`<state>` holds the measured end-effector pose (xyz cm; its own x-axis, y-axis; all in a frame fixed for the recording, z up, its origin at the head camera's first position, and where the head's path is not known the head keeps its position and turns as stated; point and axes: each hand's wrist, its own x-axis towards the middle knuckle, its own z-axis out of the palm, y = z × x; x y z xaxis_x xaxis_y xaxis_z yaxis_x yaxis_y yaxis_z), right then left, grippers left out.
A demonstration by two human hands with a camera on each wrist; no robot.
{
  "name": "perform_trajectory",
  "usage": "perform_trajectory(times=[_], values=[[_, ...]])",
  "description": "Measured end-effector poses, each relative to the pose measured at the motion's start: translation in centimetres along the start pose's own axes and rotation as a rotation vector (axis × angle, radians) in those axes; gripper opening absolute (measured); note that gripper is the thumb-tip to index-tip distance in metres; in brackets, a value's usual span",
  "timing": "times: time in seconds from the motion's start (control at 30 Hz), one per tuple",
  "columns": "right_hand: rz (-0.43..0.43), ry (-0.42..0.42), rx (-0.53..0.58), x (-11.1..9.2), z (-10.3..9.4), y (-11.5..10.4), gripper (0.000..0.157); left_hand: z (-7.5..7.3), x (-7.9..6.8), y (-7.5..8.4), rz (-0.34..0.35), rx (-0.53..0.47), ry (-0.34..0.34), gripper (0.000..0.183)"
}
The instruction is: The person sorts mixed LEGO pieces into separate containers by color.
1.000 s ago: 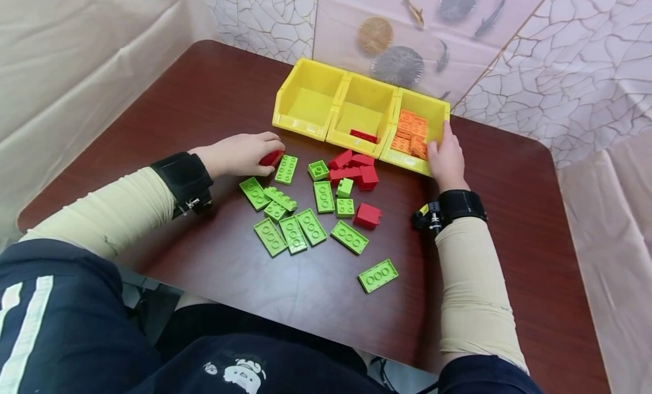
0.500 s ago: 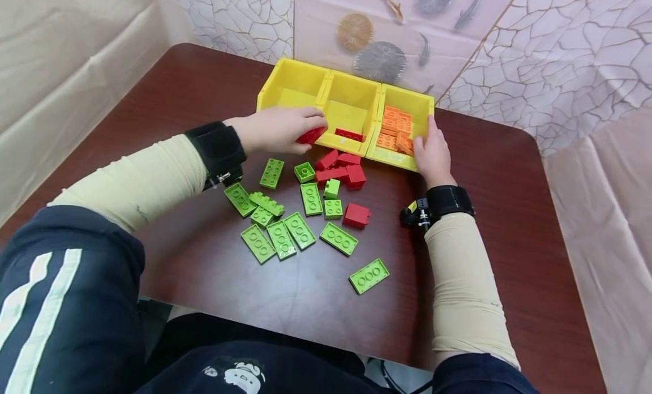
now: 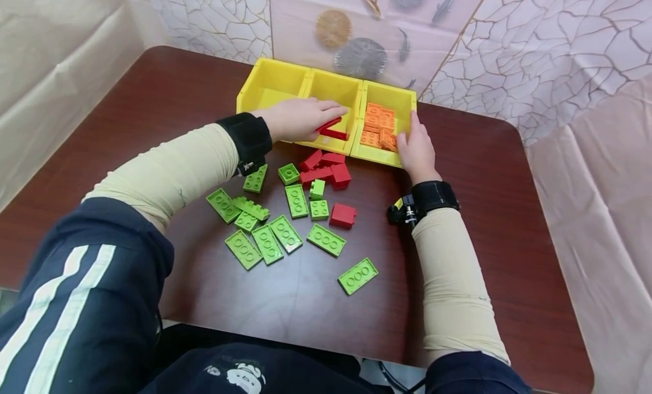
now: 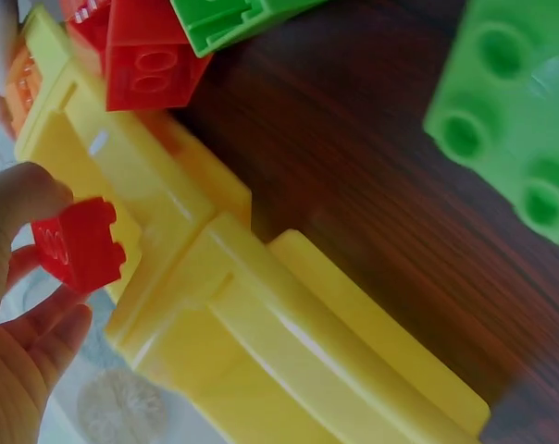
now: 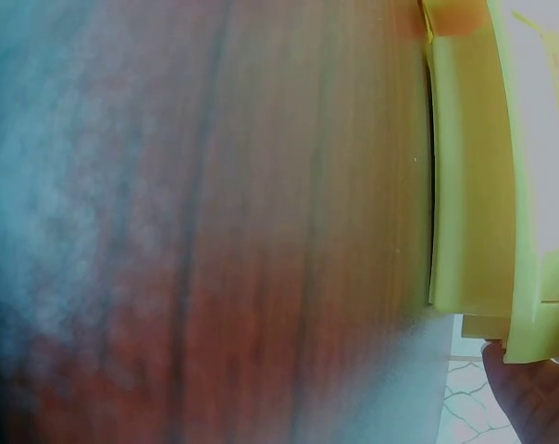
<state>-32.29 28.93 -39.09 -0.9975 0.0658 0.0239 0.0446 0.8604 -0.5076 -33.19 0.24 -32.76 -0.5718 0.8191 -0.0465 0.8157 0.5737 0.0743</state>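
Observation:
My left hand (image 3: 303, 119) is over the middle compartment of the yellow bins (image 3: 336, 88), pinching a red toy building brick (image 4: 80, 245) between thumb and fingers. Another red brick (image 3: 334, 135) lies in that compartment below it. At the right end of the row, my right hand (image 3: 419, 150) grips the side wall of the right bin (image 3: 391, 95), where orange bricks (image 3: 378, 122) lie. Only a small part of this hand shows in the right wrist view, at the bin's yellow edge (image 5: 529, 333).
Several red bricks (image 3: 317, 175) lie just in front of the bins. Many green bricks (image 3: 285, 234) are spread over the brown table (image 3: 489, 213). A patterned backdrop (image 3: 300, 9) stands behind the bins.
My left hand has carried the red brick from the table's left side, rightward to above the middle bin. The right hand has kept its hold on the right bin.

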Motion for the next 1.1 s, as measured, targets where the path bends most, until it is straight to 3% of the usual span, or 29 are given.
perform_trajectory(times=[0.13, 0.3, 0.8, 0.93, 1.1], values=[[-0.012, -0.006, -0.005, 0.1, 0.2, -1.0, 0.061, 0.3, 0.3, 0.0, -0.043, 0.002, -0.048, 0.073], [-0.022, 0.005, -0.015, 0.2, 0.3, -1.8, 0.061, 0.6, 0.3, 0.0, -0.069, -0.042, -0.051, 0.077], [-0.021, 0.004, -0.020, 0.2, -0.1, -2.4, 0.061, 2.1, -0.5, -0.9, -0.138, -0.283, 0.083, 0.064], [-0.016, 0.003, -0.010, 0.0, -0.3, -1.9, 0.060, 2.0, 0.1, -0.6, -0.177, -0.384, 0.044, 0.063], [0.001, -0.002, 0.001, -0.3, 0.0, -1.1, 0.060, 3.0, 1.4, 0.2, -0.200, -0.413, -0.002, 0.060]])
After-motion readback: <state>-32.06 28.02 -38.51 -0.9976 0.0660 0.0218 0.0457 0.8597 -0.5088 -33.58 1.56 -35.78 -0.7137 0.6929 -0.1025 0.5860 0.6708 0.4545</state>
